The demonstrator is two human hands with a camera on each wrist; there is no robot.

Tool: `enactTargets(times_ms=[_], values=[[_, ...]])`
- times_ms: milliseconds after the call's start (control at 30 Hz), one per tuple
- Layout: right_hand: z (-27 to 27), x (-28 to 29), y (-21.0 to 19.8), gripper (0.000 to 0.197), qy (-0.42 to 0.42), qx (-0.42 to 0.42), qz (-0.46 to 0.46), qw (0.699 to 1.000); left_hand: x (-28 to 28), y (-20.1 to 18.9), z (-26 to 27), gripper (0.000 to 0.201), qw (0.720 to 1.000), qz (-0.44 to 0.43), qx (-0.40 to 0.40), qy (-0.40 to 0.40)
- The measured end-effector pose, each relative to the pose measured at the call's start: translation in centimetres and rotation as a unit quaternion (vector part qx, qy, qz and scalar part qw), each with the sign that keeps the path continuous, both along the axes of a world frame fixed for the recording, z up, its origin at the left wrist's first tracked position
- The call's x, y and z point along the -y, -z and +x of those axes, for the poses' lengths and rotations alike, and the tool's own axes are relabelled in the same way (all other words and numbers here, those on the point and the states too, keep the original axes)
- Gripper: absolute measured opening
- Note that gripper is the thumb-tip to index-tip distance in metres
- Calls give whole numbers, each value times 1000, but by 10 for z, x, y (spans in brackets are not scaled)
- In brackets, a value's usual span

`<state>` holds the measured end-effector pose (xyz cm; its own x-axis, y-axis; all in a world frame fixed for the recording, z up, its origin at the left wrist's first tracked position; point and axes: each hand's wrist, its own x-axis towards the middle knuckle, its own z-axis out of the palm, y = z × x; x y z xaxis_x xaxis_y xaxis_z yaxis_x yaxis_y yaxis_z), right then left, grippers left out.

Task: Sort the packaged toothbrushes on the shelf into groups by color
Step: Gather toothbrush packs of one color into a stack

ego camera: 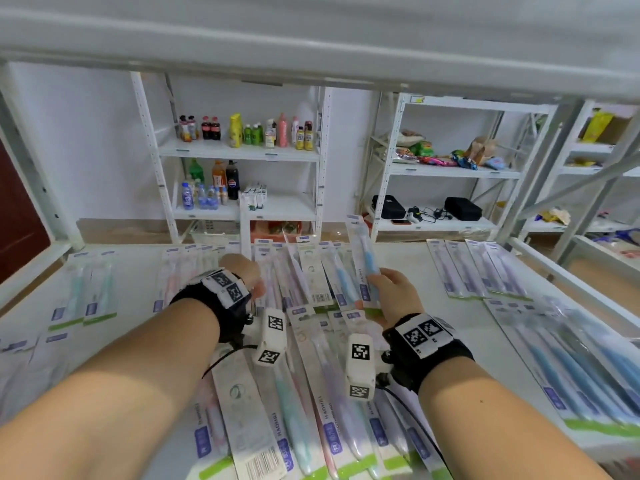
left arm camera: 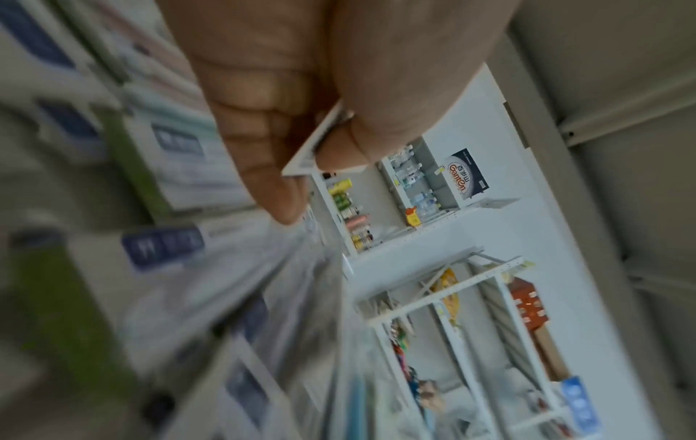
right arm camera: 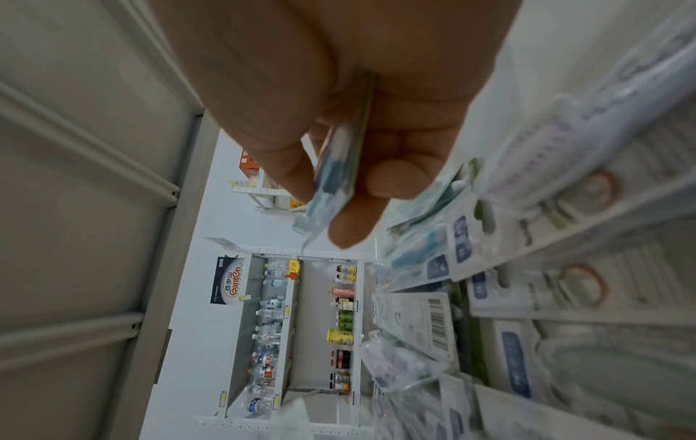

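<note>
Packaged toothbrushes lie across the white shelf (ego camera: 398,268). My right hand (ego camera: 381,282) pinches a blue toothbrush package (ego camera: 363,251) and holds it upright above the middle pile; the right wrist view shows this blue package (right arm camera: 331,178) between thumb and fingers. My left hand (ego camera: 249,278) hovers over the pile's back left, fingers curled. In the left wrist view it pinches the edge of a thin white package (left arm camera: 314,146) whose colour I cannot tell. A mixed pile (ego camera: 311,393) of green, pink, purple and face-down packs lies between my forearms.
Green packs (ego camera: 85,296) lie at the far left and pink ones (ego camera: 171,275) beside my left hand. Purple packs (ego camera: 478,271) sit at the back right, blue packs (ego camera: 571,372) at the near right. An upper shelf board (ego camera: 311,36) hangs overhead. Shelves with bottles stand behind.
</note>
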<state>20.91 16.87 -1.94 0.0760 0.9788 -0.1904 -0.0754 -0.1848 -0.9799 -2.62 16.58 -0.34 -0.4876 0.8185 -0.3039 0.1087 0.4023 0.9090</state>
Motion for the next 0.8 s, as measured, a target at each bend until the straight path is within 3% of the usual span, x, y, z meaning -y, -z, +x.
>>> enactTargets(times_ms=[167, 267, 300, 433, 500, 600, 667, 800], values=[[7, 16, -3, 24, 28, -4, -1, 1000, 28, -16, 54, 12, 993, 31, 88, 74], [16, 29, 0, 21, 41, 11, 7, 999, 41, -19, 78, 57, 981, 28, 133, 136], [21, 34, 0, 19, 49, 18, 7, 999, 43, -19, 85, 61, 976, 29, 161, 147], [47, 52, -1, 13, 102, 45, 16, 994, 53, -15, 119, 27, 955, 14, 247, 164], [66, 60, 0, 16, 136, 63, 21, 989, 59, -11, 138, 21, 945, 5, 275, 175], [100, 69, 3, 8, 198, 74, -7, 977, 66, -7, 169, 13, 945, 16, 276, 177], [127, 69, 2, 17, 237, 91, -26, 967, 66, -5, 191, 20, 945, 18, 264, 195], [193, 66, 3, 28, 262, 232, -3, 937, 62, 2, 241, 24, 949, -3, 191, 250]])
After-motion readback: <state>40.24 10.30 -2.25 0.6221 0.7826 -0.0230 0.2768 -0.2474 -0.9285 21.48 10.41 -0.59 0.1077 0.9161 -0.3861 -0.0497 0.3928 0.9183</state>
